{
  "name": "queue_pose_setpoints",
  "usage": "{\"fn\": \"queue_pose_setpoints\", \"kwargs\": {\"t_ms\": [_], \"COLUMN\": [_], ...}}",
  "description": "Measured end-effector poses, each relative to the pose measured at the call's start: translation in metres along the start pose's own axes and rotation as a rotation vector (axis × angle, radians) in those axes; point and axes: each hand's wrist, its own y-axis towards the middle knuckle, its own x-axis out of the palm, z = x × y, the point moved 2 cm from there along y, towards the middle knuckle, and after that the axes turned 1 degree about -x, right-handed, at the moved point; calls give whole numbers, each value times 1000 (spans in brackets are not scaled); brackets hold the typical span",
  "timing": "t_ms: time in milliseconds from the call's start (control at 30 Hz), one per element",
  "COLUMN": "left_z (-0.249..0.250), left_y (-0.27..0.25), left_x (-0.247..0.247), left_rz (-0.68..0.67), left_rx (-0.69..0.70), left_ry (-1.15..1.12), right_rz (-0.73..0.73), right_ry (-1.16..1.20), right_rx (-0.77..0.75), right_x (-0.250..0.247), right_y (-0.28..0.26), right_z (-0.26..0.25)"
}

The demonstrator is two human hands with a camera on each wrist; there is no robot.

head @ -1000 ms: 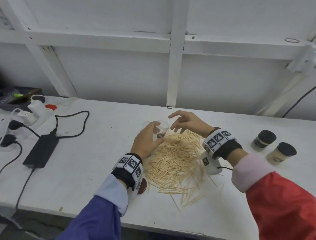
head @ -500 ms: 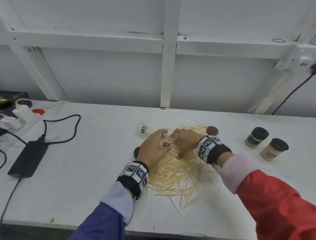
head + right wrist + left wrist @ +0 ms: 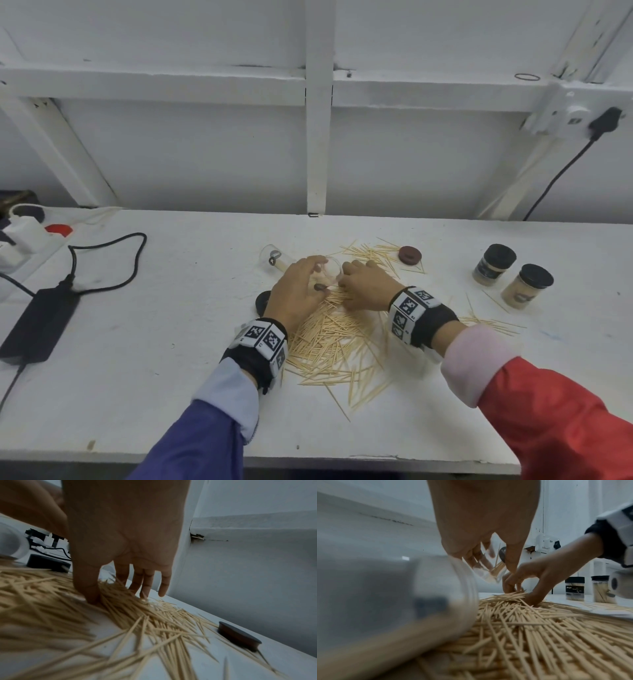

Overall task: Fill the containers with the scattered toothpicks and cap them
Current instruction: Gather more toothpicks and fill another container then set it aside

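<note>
Spill risk: your left hand holds the clear container tilted low over the toothpicks; tip it further, I judge, and the few sticks already inside could slide back out.
Scatter risk: if your right hand closes too quickly on a bundle lying crosswise, sticks will likely splay, miss the mouth and scatter farther across the desk.
Knock risk: a second clear container lies on its side just beyond your left hand, and a dark cap sits just by that wrist; a careless sweep could roll or push either away.
Left fingers: curled round the clear container, thumb and fingers clamped on its wall.
Right fingers: moderately apart, thumb and fingertips pressed down into the pile with a bunch between them, not yet lifted.
Toothpicks: mostly heaped between and near your wrists, strays out to the right.
Finished jars: two capped jars stand well apart at the right; another cap waits at the heap's far edge.
</note>
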Motion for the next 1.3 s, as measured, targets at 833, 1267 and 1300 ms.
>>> {"fn": "queue_pose_setpoints", "kwargs": {"t_ms": [833,1267,1300], "left_z": [-5,-4,-4], "left_y": [-6,-8,-8], "left_x": [7,17,18], "left_rz": [147,158,153], "left_rx": [-100,-100,-97], "left_ry": [102,163,169], "right_rz": [135,26,13], "right_ry": [-80,210,213], "right_rx": [26,70,72], "right_x": [7,-3,-2], "right_y": [-41,-46,-45], "right_z": [6,10,10]}}
